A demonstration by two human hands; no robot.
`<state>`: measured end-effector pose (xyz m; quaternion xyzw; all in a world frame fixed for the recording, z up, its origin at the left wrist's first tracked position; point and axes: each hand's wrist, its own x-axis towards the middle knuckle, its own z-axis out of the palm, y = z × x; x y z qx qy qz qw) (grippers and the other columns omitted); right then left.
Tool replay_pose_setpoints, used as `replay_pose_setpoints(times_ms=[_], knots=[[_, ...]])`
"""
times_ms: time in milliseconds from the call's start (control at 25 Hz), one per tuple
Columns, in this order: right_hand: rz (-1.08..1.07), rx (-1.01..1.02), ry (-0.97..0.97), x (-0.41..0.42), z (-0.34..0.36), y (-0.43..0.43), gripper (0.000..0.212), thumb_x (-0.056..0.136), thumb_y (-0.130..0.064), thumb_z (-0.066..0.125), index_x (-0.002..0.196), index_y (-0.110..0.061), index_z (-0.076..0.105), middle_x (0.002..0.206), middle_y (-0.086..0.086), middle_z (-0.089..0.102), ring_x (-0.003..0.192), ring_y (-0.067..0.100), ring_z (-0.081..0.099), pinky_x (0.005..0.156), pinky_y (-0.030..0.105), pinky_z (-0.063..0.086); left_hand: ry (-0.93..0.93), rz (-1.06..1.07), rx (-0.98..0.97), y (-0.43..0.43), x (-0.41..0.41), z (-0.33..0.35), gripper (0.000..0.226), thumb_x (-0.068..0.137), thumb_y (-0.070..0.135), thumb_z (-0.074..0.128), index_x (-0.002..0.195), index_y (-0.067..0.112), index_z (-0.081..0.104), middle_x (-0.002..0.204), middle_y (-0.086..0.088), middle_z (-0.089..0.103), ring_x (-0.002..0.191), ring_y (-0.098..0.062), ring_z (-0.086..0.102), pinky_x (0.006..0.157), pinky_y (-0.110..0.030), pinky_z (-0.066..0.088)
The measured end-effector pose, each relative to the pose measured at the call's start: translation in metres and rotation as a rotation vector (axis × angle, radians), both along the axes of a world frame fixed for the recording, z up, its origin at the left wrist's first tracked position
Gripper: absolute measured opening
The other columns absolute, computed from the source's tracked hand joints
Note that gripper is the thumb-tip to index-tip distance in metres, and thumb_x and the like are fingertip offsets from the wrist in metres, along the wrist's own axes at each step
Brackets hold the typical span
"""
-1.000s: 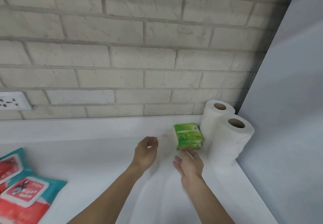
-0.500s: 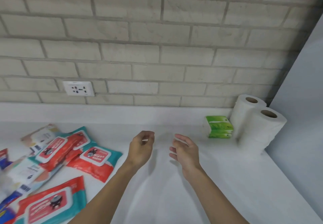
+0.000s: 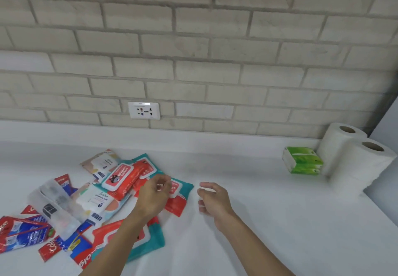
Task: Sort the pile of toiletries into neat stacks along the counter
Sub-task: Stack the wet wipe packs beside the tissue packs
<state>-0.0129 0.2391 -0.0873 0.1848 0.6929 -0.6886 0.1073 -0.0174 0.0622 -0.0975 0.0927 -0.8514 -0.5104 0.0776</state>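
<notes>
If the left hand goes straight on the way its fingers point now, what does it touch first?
Probably the red and teal wipes pack just past the left hand, whose fingers hover over it. Height above it is unclear.

A jumbled pile of toiletries covers the left part of the white counter (image 3: pixel 258 221). Red-and-teal wet wipes packs (image 3: pixel 127 177) lie flat and overlapping at the middle of the pile, with pale pastel wipes packs (image 3: pixel 101 163) beside and under them. A translucent toothbrush case (image 3: pixel 53 207) lies slantwise across red-and-blue toothpaste boxes (image 3: pixel 23 232) at the left edge. At the right end, against the back edge, green tissue packs (image 3: pixel 302 160) sit stacked just beside two upright white paper rolls (image 3: pixel 353 157).
</notes>
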Motion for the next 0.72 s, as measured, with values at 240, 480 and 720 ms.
replay_pose_setpoints(times_ms=[240,480,720], knots=[[0.039,0.101,-0.096,-0.002,-0.016,-0.037,0.034,0.091,-0.022,0.061,0.121,-0.023,0.046,0.105,-0.002,0.055,0.079,0.003,0.054,0.087,0.031,0.054,-0.088,-0.069,-0.210,-0.040,0.009,-0.011,0.023,0.097,0.025,0.050,0.118,0.021,0.057,0.108,0.009,0.061,0.088,-0.006,0.058,0.071,-0.015,0.044],[0.012,-0.053,-0.162,-0.018,-0.030,-0.064,0.045,0.086,-0.024,0.068,0.123,-0.015,0.045,0.113,0.006,0.068,0.085,0.013,0.070,0.067,0.027,0.057,-0.086,-0.145,-0.316,-0.046,0.008,-0.013,0.034,0.097,0.027,0.050,0.131,0.021,0.052,0.121,0.005,0.062,0.090,-0.002,0.053,0.071,-0.010,0.039],[-0.017,-0.129,-0.226,-0.021,-0.035,-0.076,0.037,0.088,-0.026,0.069,0.120,-0.014,0.055,0.103,0.008,0.071,0.091,0.017,0.067,0.068,0.029,0.057,-0.117,-0.219,-0.343,-0.052,0.009,-0.015,0.034,0.097,0.028,0.050,0.131,0.022,0.052,0.121,0.011,0.061,0.093,-0.002,0.056,0.077,-0.012,0.042]])
